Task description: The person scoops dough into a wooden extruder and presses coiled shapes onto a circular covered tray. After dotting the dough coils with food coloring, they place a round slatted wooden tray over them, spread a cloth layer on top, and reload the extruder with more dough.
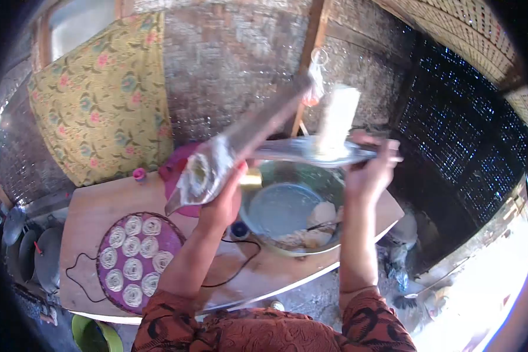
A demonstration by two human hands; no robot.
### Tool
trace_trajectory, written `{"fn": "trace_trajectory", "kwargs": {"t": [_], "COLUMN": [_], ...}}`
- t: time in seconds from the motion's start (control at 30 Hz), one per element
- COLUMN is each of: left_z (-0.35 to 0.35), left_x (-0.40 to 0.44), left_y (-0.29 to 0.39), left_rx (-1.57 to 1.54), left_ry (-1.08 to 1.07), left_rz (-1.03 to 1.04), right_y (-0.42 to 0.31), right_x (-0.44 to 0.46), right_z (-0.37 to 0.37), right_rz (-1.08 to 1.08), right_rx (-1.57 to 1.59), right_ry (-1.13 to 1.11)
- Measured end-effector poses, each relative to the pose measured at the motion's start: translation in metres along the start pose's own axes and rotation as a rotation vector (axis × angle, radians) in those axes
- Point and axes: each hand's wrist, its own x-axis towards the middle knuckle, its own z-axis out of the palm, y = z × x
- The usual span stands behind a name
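Note:
My left hand [222, 202] is closed around a long wooden press piece [264, 120], raised at a slant. Its near end is smeared with white dough [199, 173] around what looks like a round opening. My right hand [372, 167] grips the end of a flat bar with a white cylinder [338, 120] standing up from it, blurred by motion. Both pieces are over a wide basin [278, 205] holding pale dough [320, 223]. A round purple-lined tray [123, 234] to the left bears several coils of white noodle-like strands [133, 268].
The wooden table [79, 234] also carries a pink bowl [179, 161], a small pink cup [139, 174], a dark blue cup [239, 230] and a black cord [249, 258]. Dark pans [48, 258] are at the left. A flowered cloth [108, 100] hangs on the woven wall.

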Motion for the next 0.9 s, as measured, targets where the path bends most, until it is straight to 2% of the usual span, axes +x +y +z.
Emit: {"fn": "trace_trajectory", "kwargs": {"t": [0.03,0.07,0.1,0.17,0.2,0.23,0.27,0.3,0.33,0.37,0.47,0.53,0.57,0.63,0.67,0.73,0.77,0.8,0.87,0.9], "left_z": [0.017,0.023,0.032,0.028,0.03,0.028,0.024,0.019,0.033,0.025,-0.005,0.008,0.011,0.002,-0.003,-0.009,-0.01,-0.011,-0.008,-0.008], "left_x": [0.009,0.017,0.025,0.038,0.04,0.037,0.033,0.033,0.031,0.032,0.039,0.036,0.038,0.04,0.041,0.041,0.04,0.039,0.033,0.031], "left_y": [-0.009,-0.011,-0.003,-0.01,-0.013,-0.025,-0.038,-0.054,-0.072,-0.099,-0.168,-0.171,-0.17,-0.178,-0.181,-0.187,-0.189,-0.191,-0.191,-0.189], "left_rx": [-0.036,-0.071,-0.053,0.202,0.382,0.569,0.755,1.431,1.128,1.413,1.696,1.309,1.222,1.579,1.867,1.929,1.987,1.992,1.727,1.566], "left_ry": [0.04,0.044,0.023,0.084,0.076,0.044,0.009,-0.182,-0.142,-0.253,-0.344,-0.165,-0.127,-0.305,-0.427,-0.445,-0.455,-0.462,-0.329,-0.308], "left_rz": [0.122,0.209,0.231,0.368,0.415,0.359,0.296,0.599,0.363,0.483,0.627,0.234,0.067,0.496,0.718,0.743,0.783,0.769,0.383,0.144], "right_y": [0.019,0.039,0.032,0.056,0.044,0.035,0.034,0.036,0.041,0.049,0.013,-0.018,-0.026,-0.031,-0.021,0.003,0.009,0.018,0.032,0.04], "right_x": [-0.002,0.011,-0.007,0.031,0.033,0.035,0.035,0.035,0.037,0.041,0.04,0.042,0.043,0.043,0.04,0.029,0.023,0.019,0.008,0.003], "right_z": [-0.018,-0.044,-0.034,-0.119,-0.138,-0.153,-0.172,-0.191,-0.205,-0.211,-0.166,-0.139,-0.13,-0.123,-0.134,-0.156,-0.153,-0.151,-0.147,-0.137], "right_rz": [0.173,0.421,0.61,0.607,0.341,-0.019,0.003,-0.083,-0.193,-0.188,-0.251,-0.043,-0.041,0.133,0.144,0.282,0.447,0.46,0.546,0.662], "right_rx": [0.017,0.073,-0.091,-0.788,-1.344,-1.876,-1.87,-2.076,-2.28,-2.202,-2.21,-2.16,-2.146,-2.032,-2.02,-1.932,-1.895,-1.884,-1.741,-1.749], "right_ry": [-0.128,-0.041,0.031,-0.809,-1.187,-1.543,-1.56,-1.707,-1.85,-1.944,-2.117,-2.069,-2.087,-2.024,-2.032,-2.062,-2.013,-2.021,-2.01,-2.009]}}
